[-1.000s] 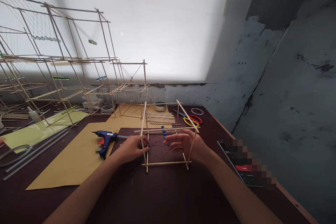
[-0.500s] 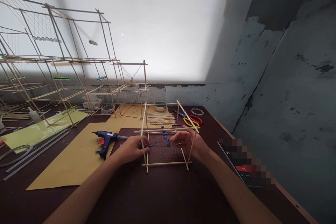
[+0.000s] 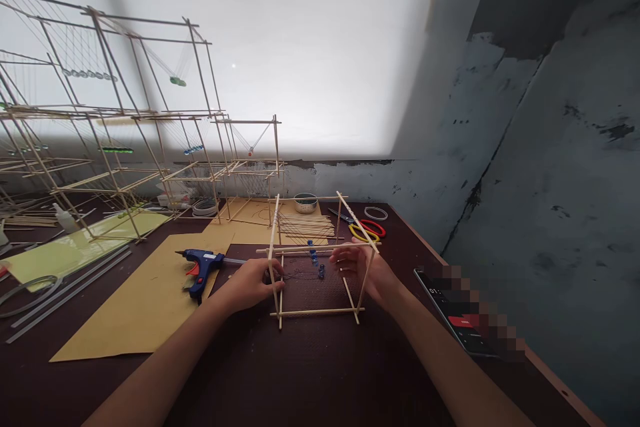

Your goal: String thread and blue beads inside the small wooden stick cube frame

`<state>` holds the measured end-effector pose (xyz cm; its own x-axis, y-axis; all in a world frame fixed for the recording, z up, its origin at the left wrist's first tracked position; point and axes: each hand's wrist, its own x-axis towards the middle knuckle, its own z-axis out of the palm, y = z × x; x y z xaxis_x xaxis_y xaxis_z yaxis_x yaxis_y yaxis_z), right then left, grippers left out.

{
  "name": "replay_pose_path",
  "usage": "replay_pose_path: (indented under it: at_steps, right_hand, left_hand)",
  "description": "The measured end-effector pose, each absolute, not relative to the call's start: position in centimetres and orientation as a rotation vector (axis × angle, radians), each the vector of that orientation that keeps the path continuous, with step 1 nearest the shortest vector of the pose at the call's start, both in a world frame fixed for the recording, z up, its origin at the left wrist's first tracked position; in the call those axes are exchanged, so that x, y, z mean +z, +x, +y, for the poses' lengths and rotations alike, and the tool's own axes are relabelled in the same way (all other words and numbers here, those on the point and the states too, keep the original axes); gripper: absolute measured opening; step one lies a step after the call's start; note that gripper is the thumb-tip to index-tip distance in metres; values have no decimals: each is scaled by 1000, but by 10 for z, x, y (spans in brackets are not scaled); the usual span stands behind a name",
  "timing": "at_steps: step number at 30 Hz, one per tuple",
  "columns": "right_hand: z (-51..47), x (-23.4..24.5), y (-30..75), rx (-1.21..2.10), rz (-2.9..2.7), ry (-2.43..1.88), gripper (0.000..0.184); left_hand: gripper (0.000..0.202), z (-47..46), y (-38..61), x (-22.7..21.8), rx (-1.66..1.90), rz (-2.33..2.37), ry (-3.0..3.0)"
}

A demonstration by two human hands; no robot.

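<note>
A small cube-like frame of thin wooden sticks (image 3: 323, 311) stands on the dark table between my hands. Several blue glass beads (image 3: 313, 255) hang inside it in a slanting row, on thin threads that are hard to see. My left hand (image 3: 254, 285) is at the frame's left side, its thumb and fingers curled together by the left upright; what lies between them is dark and unclear. Faint thread runs from there towards the beads. My right hand (image 3: 365, 270) is at the right side, fingers spread and apart from the beads, holding nothing visible.
On the left, a blue hot glue gun (image 3: 203, 270) lies on brown card (image 3: 125, 307). Behind rise large stick frames (image 3: 120, 113) with hanging beads. Scissors (image 3: 367, 229), loose sticks (image 3: 307, 225) and a bowl (image 3: 305, 203) lie at the back; a phone (image 3: 453, 313) lies right.
My right hand has drawn back slightly to the right, away from the nearest blue bead, its fingers moving apart. My left hand and the stick frame have stayed in place.
</note>
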<state>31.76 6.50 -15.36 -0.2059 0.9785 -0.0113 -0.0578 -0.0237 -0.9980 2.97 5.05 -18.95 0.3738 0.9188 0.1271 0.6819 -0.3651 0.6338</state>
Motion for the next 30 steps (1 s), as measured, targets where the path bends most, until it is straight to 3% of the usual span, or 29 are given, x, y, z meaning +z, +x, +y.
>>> replay_pose_path:
  at_steps: [4,9,11,17,22,30]
  right_hand:
    - [46,-133,328,894,-1174,-1163,23]
    - [-30,-119,312,11,-1213,-1190,27]
    - [-50,-126,292,-65,-1396,-1220,17]
    - [-32,-151,238,-162,-1763,-1460,13]
    - [-8,-148,224,-230,-1845,-1726,11]
    - [1,-152,221,-277,-1832,-1702,6]
  left_hand:
    - [26,51,29,-189,653,1383,2155]
    - [27,49,29,-187,665,1378,2153]
    - [27,49,29,-187,668,1373,2153]
    - [26,50,28,-188,669,1366,2151]
    - [25,50,28,-188,668,1359,2152]
    - [24,51,27,-190,677,1349,2161]
